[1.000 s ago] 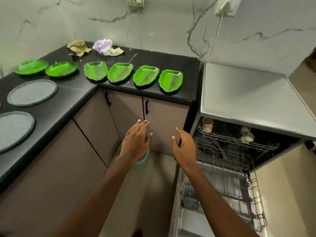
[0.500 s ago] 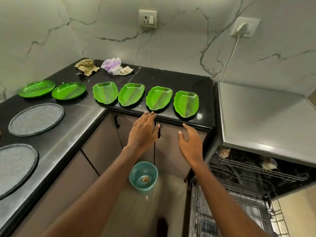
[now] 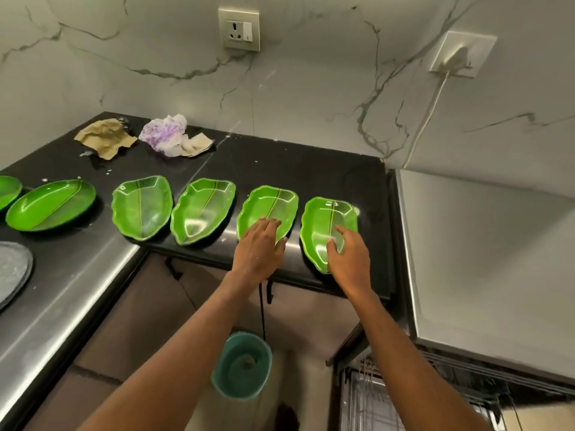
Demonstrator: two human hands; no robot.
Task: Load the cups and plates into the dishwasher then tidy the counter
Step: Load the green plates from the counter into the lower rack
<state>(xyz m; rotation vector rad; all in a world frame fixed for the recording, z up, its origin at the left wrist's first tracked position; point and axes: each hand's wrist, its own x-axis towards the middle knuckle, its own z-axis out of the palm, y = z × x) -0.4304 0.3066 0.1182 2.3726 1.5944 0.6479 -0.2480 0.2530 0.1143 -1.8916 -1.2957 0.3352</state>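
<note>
Several green leaf-shaped plates lie in a row on the black counter (image 3: 311, 169). My left hand (image 3: 259, 248) reaches over the near end of the second plate from the right (image 3: 273, 203), fingers spread, holding nothing. My right hand (image 3: 347, 255) hovers open over the near end of the rightmost plate (image 3: 326, 222), thumb over its surface. More plates sit to the left: one (image 3: 202, 209), another (image 3: 141, 206), and an oval one (image 3: 51, 205). The open dishwasher's rack (image 3: 373, 396) shows at lower right.
Crumpled brown paper (image 3: 105, 136) and a white-purple wrapper (image 3: 169, 135) lie in the back corner. A grey round mat (image 3: 11, 269) sits at the left edge. A teal bin (image 3: 241, 365) stands on the floor below. The grey dishwasher top (image 3: 482, 250) is to the right.
Both hands rose from in front of the cabinet doors to the counter edge and now reach over the two rightmost plates. The view tilted up, away from the dishwasher.
</note>
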